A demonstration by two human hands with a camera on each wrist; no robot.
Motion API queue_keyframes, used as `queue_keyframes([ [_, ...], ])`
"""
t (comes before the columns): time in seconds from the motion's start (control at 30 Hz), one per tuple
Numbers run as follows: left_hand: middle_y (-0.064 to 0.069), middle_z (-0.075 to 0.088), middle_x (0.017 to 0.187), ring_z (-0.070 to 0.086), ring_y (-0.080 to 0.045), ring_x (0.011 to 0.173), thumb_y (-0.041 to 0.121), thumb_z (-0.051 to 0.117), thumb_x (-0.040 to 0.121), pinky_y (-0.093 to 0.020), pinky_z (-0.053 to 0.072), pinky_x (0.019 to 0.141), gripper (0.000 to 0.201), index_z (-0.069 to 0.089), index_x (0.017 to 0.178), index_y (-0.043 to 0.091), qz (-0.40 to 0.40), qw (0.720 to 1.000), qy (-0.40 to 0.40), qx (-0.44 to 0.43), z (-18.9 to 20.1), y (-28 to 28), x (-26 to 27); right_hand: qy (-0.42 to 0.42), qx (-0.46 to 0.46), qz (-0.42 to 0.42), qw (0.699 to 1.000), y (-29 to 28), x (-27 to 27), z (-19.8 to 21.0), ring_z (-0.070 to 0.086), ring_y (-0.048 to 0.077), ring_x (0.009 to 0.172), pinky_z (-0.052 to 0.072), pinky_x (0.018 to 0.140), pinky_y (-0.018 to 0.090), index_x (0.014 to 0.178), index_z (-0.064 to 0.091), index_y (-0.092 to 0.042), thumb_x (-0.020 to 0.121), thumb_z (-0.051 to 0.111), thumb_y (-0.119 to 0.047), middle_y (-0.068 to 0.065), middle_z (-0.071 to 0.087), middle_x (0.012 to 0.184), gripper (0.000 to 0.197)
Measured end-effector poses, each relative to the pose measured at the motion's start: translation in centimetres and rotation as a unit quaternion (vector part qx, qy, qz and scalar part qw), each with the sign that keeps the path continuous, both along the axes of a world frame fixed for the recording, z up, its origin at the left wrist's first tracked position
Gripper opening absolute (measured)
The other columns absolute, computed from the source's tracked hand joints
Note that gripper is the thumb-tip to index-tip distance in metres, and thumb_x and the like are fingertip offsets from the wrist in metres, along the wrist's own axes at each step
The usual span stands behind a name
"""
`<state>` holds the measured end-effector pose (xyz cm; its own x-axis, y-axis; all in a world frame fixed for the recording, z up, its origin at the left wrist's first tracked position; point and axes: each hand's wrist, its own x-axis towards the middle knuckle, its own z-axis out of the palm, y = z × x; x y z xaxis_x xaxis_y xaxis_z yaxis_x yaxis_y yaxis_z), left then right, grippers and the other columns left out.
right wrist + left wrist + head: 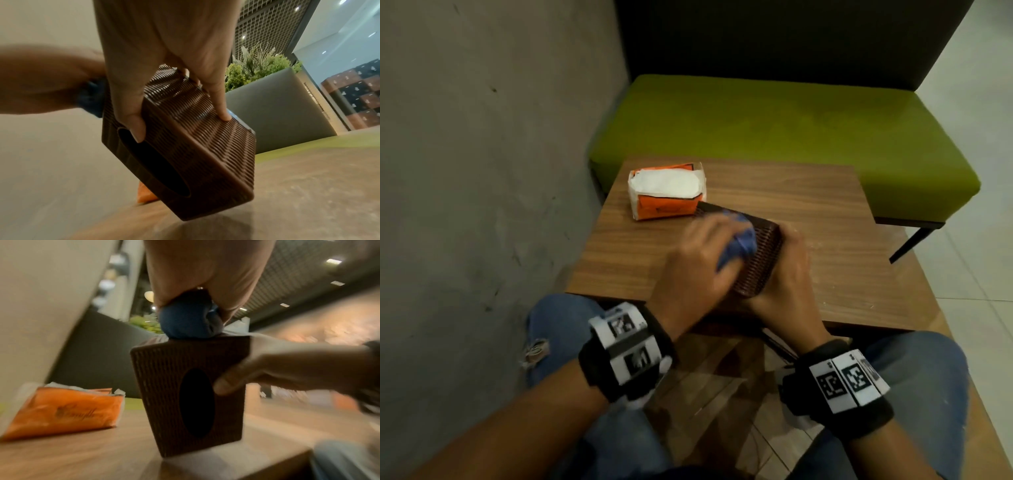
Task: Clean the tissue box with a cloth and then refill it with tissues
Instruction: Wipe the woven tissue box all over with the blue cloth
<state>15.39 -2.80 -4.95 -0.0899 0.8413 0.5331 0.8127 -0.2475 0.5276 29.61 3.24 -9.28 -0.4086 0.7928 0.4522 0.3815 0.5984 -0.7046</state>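
A dark brown ribbed tissue box [758, 257] [185, 386] [195, 146] stands on its side on the wooden table [825, 212], its oval opening facing me. My right hand [787, 274] [164, 65] grips the box, thumb at the opening's rim and fingers on the far side. My left hand [695, 263] [205, 272] holds a bunched blue cloth [739, 240] [189, 321] pressed on the box's upper face. An opened orange tissue pack [667, 192] [65, 410] with white tissues showing lies on the table just behind the box.
A green padded bench [791, 130] with a dark backrest stands behind the table. A grey wall [482, 171] runs along the left. My knees in blue jeans [558, 325] sit under the near table edge. Tiled floor lies at the right.
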Motion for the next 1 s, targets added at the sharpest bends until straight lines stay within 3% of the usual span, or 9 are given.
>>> queue_keyframes([
  [0.13, -0.009, 0.059, 0.124, 0.052, -0.025, 0.118, 0.017, 0.060, 0.084, -0.039, 0.041, 0.098, 0.032, 0.062, 0.116, 0.011, -0.122, 0.990, 0.077, 0.004, -0.4, -1.1, -0.1, 0.005, 0.002, 0.012, 1.000, 0.4, 0.4, 0.0, 0.039, 0.013, 0.116, 0.038, 0.101, 0.035, 0.134, 0.032, -0.001, 0.066, 0.078, -0.038, 0.007, 0.042, 0.126, 0.090],
  [0.2, -0.008, 0.060, 0.119, 0.053, -0.024, 0.112, 0.014, 0.059, 0.083, -0.035, 0.040, 0.097, 0.031, 0.063, 0.113, 0.010, -0.067, 0.997, 0.035, -0.016, 1.1, 0.7, -0.8, 0.013, -0.020, 0.030, 0.999, -0.3, 0.2, 0.1, 0.046, 0.022, 0.117, 0.043, 0.099, 0.043, 0.135, 0.035, 0.001, 0.063, 0.087, -0.036, 0.008, 0.044, 0.127, 0.096],
  [0.3, -0.008, 0.064, 0.116, 0.057, -0.025, 0.107, 0.009, 0.064, 0.080, -0.041, 0.044, 0.092, 0.029, 0.064, 0.109, 0.009, 0.016, 1.000, 0.008, 0.013, 3.0, 3.0, -0.6, 0.024, -0.035, 0.041, 0.998, -0.8, -0.3, 0.5, 0.046, 0.022, 0.117, 0.044, 0.098, 0.039, 0.136, 0.035, -0.006, 0.061, 0.090, -0.036, 0.005, 0.043, 0.128, 0.098],
  [0.43, -0.008, 0.062, 0.125, 0.055, -0.025, 0.119, 0.010, 0.061, 0.082, -0.037, 0.041, 0.096, 0.033, 0.066, 0.114, 0.010, -0.149, 0.974, 0.155, 0.066, 1.6, 0.2, 0.6, 0.051, -0.085, 0.031, 0.995, -0.4, 0.6, 0.5, 0.047, 0.007, 0.124, 0.045, 0.103, 0.034, 0.130, 0.034, -0.039, 0.058, 0.089, -0.027, -0.003, 0.044, 0.136, 0.092],
  [0.5, -0.011, 0.060, 0.127, 0.053, -0.026, 0.122, 0.010, 0.060, 0.085, -0.037, 0.041, 0.098, 0.032, 0.065, 0.117, 0.008, -0.200, 0.955, 0.212, 0.062, 0.9, -0.5, -1.2, 0.045, -0.084, 0.047, 0.994, -0.2, 1.1, 0.1, 0.050, 0.015, 0.124, 0.047, 0.100, 0.041, 0.136, 0.031, -0.033, 0.058, 0.088, -0.038, 0.003, 0.045, 0.136, 0.096],
  [0.57, -0.013, 0.061, 0.125, 0.054, -0.025, 0.120, 0.013, 0.061, 0.085, -0.042, 0.044, 0.099, 0.032, 0.063, 0.116, 0.007, -0.128, 0.980, 0.145, 0.038, 1.0, 0.5, -3.3, 0.035, -0.073, 0.065, 0.995, -0.4, 1.4, -0.2, 0.052, 0.027, 0.120, 0.048, 0.097, 0.047, 0.140, 0.026, -0.021, 0.058, 0.086, -0.048, 0.009, 0.044, 0.133, 0.105],
  [0.67, -0.010, 0.064, 0.118, 0.056, -0.021, 0.115, 0.014, 0.062, 0.086, -0.044, 0.044, 0.096, 0.024, 0.065, 0.109, 0.007, 0.005, 0.999, -0.033, 0.036, 1.5, 1.6, -4.4, 0.024, -0.039, 0.066, 0.997, -0.5, 1.3, 0.4, 0.051, 0.026, 0.119, 0.047, 0.097, 0.046, 0.137, 0.027, -0.021, 0.058, 0.083, -0.049, 0.007, 0.043, 0.131, 0.101],
  [0.87, -0.015, 0.056, 0.130, 0.049, -0.024, 0.127, 0.011, 0.064, 0.086, -0.039, 0.040, 0.106, 0.036, 0.058, 0.121, 0.005, -0.143, 0.983, 0.106, 0.047, -2.1, -2.4, -2.9, 0.033, -0.047, 0.055, 0.997, 0.5, 2.0, 0.7, 0.052, 0.029, 0.118, 0.047, 0.097, 0.049, 0.137, 0.027, -0.018, 0.053, 0.082, -0.061, 0.012, 0.046, 0.129, 0.109],
  [1.0, -0.006, 0.064, 0.112, 0.058, -0.012, 0.110, 0.019, 0.060, 0.090, -0.029, 0.048, 0.093, 0.024, 0.065, 0.108, 0.004, 0.030, 0.994, -0.097, 0.046, -2.1, -1.1, -4.5, 0.014, -0.036, 0.057, 0.998, 0.0, 2.3, 0.8, 0.048, 0.023, 0.119, 0.046, 0.099, 0.039, 0.137, 0.028, -0.017, 0.056, 0.080, -0.055, 0.006, 0.042, 0.130, 0.103],
])
